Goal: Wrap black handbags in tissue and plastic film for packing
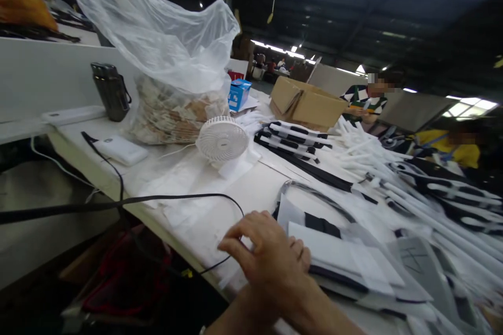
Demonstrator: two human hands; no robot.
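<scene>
My right hand (271,259) rests at the table's near edge, fingers bent and spread, fingertips touching the white table cover beside a black cable (176,199). Just behind it, a few knuckles of my left hand (301,251) show; the rest is hidden under the right hand. Its forearm enters from the bottom edge. Right of the hands lies a stack of folded black-and-white garments in clear bags (353,267).
A small white fan (222,140) stands mid-table, with a big clear plastic bag of tags (173,110) behind it. A dark bottle (111,91), power bank (121,150), blue box (238,93) and cardboard box (306,102) stand around. Two people sit at far right.
</scene>
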